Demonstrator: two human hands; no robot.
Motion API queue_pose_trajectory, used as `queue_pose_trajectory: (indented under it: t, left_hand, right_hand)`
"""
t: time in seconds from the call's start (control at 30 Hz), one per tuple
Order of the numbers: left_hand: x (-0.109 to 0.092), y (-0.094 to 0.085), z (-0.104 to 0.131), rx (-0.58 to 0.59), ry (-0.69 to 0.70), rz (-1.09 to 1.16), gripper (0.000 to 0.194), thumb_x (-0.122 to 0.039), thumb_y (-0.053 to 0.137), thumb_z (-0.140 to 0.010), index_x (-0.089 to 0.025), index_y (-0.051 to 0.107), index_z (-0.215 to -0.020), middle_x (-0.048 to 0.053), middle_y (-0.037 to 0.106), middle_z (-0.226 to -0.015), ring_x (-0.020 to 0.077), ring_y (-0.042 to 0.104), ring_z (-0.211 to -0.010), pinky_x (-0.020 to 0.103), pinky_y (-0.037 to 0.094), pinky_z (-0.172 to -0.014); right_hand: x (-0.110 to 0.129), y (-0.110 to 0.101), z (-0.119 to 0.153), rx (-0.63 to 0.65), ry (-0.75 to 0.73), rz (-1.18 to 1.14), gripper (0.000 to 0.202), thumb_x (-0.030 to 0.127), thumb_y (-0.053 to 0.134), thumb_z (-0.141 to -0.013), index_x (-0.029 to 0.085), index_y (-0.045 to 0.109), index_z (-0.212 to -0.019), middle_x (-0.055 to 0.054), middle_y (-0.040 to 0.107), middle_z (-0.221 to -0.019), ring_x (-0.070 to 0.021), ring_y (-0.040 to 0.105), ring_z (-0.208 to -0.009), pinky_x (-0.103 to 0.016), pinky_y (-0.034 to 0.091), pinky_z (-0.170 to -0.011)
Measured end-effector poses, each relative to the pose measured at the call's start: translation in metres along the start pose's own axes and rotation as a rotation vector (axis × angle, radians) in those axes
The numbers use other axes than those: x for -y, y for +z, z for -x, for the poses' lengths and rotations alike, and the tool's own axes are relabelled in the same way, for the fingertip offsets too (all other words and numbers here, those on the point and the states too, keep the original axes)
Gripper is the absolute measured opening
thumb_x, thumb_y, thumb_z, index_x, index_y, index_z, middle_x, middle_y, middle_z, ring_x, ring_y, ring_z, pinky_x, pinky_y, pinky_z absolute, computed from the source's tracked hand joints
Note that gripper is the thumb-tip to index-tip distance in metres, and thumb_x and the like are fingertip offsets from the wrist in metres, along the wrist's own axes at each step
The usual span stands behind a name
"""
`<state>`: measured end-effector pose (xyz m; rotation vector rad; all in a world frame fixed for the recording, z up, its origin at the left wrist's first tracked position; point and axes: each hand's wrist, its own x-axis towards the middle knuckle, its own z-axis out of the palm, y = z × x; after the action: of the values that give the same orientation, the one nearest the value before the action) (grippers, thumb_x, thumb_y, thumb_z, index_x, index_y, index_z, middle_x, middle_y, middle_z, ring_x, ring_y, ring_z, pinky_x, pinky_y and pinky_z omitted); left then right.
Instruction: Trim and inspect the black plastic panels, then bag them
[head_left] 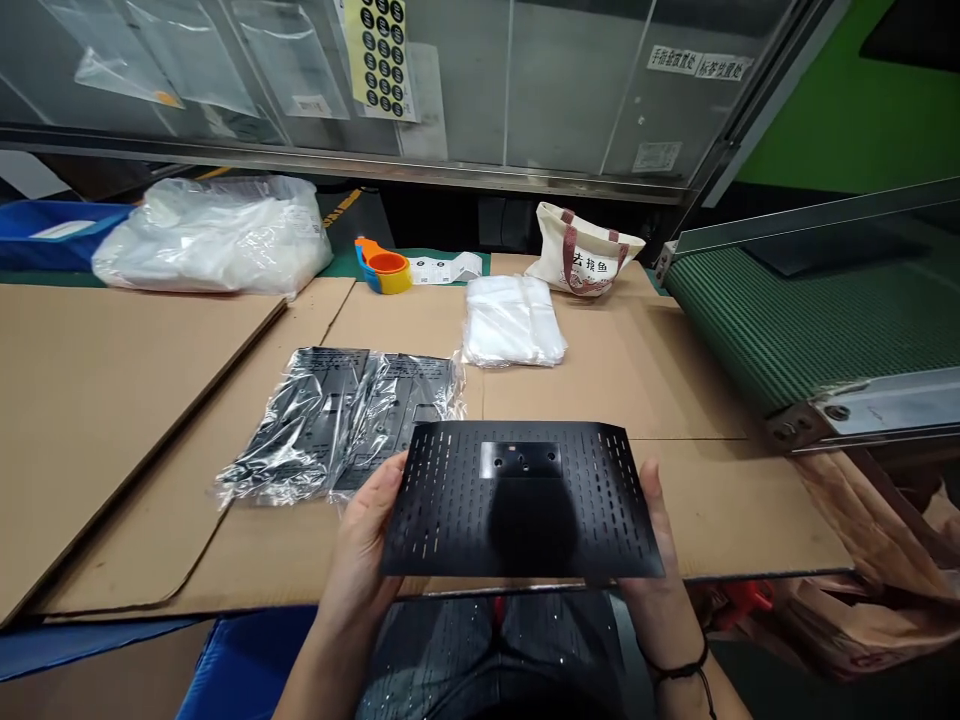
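Observation:
I hold a flat black plastic panel (523,498) with rows of slots and a glossy rectangle near its top, level above the table's front edge. My left hand (365,545) grips its left edge and my right hand (661,560) grips its right edge, fingers underneath. Just left of the panel, two similar black panels in clear plastic bags (341,420) lie side by side on the cardboard-covered table (135,400).
A stack of clear bags (512,320) lies behind the panel. Farther back stand an orange tape dispenser (384,268), a canvas tote bag (583,262) and a big bag of white material (214,235). A green conveyor belt (810,320) runs on the right.

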<state>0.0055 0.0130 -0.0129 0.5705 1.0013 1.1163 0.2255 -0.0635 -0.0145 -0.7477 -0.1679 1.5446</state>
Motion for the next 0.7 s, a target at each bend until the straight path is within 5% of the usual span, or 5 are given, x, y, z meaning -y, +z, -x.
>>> queue_pose_trajectory:
  t: [0.37,0.57,0.7]
  left_hand:
    - [-0.002,-0.007,-0.003,-0.131,0.169,-0.307,0.055,-0.058,0.083,-0.055,-0.019,0.074,-0.092,0.003,0.075,-0.081,0.0191,0.07,-0.077,0.019,0.053,-0.062]
    - [-0.004,-0.018,0.011,-0.135,0.566,-0.812,0.039,-0.055,0.063,-0.081,-0.025,0.074,-0.103,0.003,0.074,-0.106,0.0244,0.067,-0.102,0.032,0.051,-0.089]
    - [-0.004,-0.015,0.019,-0.049,0.766,-0.881,0.037,-0.05,0.058,-0.087,-0.025,0.072,-0.111,0.003,0.071,-0.114,0.0255,0.062,-0.11,0.034,0.045,-0.098]
  right_hand:
    - [0.001,-0.001,0.002,-0.144,-0.123,0.114,0.045,0.057,0.083,-0.06,0.019,0.075,-0.081,-0.008,0.076,-0.081,-0.0289,0.071,-0.093,-0.04,0.059,-0.083]
    - [0.009,-0.011,0.004,-0.13,-0.166,0.388,0.042,0.055,0.079,-0.069,0.02,0.075,-0.09,-0.008,0.076,-0.086,-0.0266,0.072,-0.085,-0.041,0.059,-0.08]
    - [0.015,-0.014,0.008,0.011,-0.431,0.756,0.031,0.041,0.079,-0.074,0.024,0.073,-0.1,-0.006,0.076,-0.098,-0.0244,0.071,-0.092,-0.038,0.058,-0.083]
